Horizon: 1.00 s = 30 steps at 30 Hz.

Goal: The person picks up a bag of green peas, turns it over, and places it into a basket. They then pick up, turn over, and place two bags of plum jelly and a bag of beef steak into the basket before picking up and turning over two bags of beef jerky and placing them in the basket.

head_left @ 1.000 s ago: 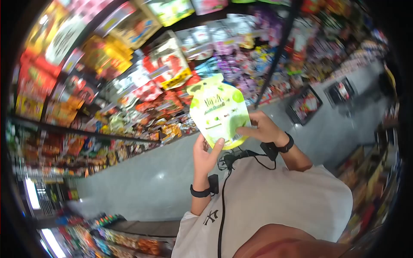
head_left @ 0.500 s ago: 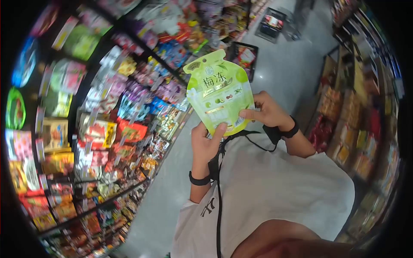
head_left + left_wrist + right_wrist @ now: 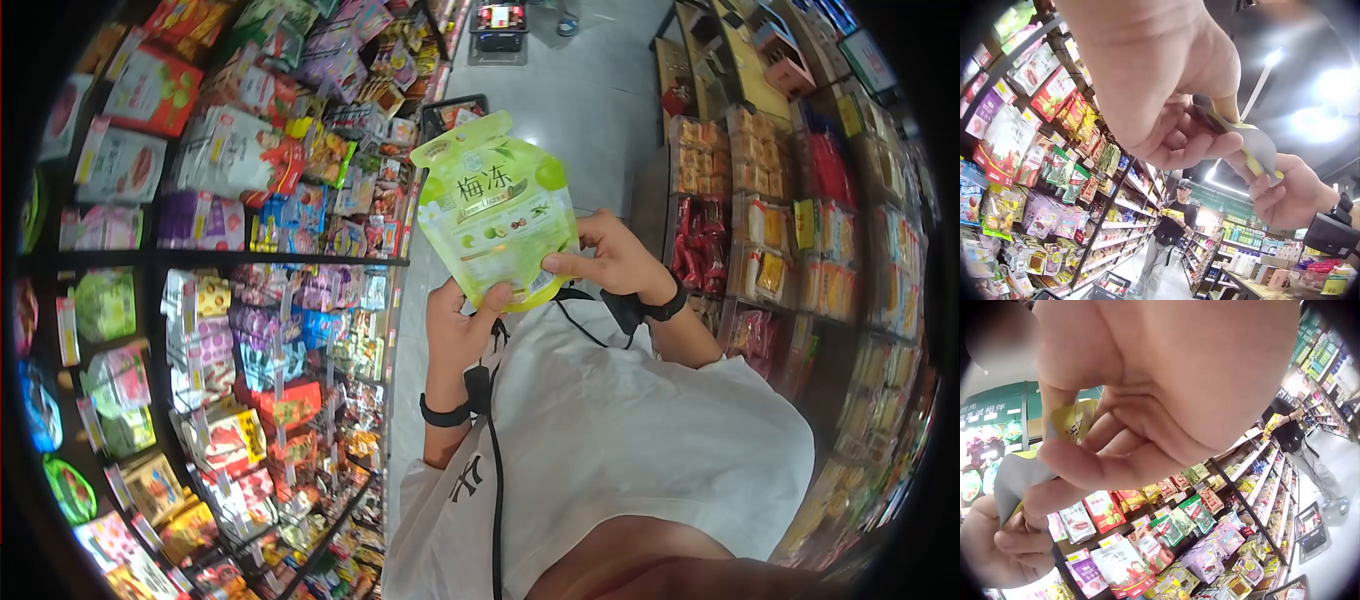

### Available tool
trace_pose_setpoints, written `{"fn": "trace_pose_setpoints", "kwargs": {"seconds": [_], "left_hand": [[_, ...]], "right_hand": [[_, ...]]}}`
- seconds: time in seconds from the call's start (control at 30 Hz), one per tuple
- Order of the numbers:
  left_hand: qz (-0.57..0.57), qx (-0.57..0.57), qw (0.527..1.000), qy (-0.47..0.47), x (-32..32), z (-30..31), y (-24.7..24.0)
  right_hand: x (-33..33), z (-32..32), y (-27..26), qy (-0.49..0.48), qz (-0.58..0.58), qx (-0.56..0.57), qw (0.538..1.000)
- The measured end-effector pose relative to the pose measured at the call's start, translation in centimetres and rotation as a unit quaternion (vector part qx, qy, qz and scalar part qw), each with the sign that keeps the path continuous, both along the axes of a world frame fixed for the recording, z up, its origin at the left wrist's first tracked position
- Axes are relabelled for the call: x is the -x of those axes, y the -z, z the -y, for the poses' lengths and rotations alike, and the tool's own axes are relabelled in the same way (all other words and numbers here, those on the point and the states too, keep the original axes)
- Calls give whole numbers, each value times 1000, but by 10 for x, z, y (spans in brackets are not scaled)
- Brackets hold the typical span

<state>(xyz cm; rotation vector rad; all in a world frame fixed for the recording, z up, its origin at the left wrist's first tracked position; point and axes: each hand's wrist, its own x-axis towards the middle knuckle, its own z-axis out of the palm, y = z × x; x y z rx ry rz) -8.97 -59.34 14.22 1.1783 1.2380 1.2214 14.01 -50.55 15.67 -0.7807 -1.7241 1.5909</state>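
Note:
A green pouch (image 3: 497,215) with Chinese characters and fruit pictures is held up in front of the chest, printed side toward the head camera. My left hand (image 3: 458,325) pinches its lower left edge, thumb on the front. At its lower right edge my right hand (image 3: 618,258) grips it, thumb also on the front. The left wrist view shows the left hand's fingers (image 3: 1188,134) curled behind the pouch (image 3: 1259,147), whose back is grey. In the right wrist view, the right hand (image 3: 1147,381) covers part of the pouch (image 3: 1022,478).
Hanging snack bags (image 3: 240,150) fill the rack on the left. Shelves of packaged food (image 3: 765,210) line the right side. Black baskets (image 3: 498,42) stand on the grey floor (image 3: 590,110). A person in dark clothes (image 3: 1172,231) stands in the aisle holding a yellow package.
The head view has turned, so the snack rack now runs along the left and the right-hand shelves show more fully. Both hands still hold the pouch, in nearly the same pose.

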Motion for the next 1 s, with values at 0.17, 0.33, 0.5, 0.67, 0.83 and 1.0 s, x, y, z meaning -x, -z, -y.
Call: {"fn": "trace_pose_setpoints", "kwargs": {"seconds": [0.17, 0.33, 0.5, 0.67, 0.83, 1.0], "left_hand": [[-7, -11, 999, 47, 10, -39, 5], [-99, -55, 992, 55, 38, -71, -9], [-103, -64, 993, 14, 69, -79, -13], [-81, -36, 994, -60, 88, -79, 6], [-94, -4, 990, -103, 103, -78, 18], [-81, 16, 988, -130, 121, -96, 23]], "right_hand": [[-2, -24, -10, 18, 84, -14, 996], [25, -56, -23, 6, 81, -65, 995], [64, -88, -26, -44, 120, -37, 991], [102, -114, -23, -101, 160, -43, 981], [132, -142, -13, -160, 179, -74, 968], [160, -163, -5, -170, 159, -63, 971]]}}
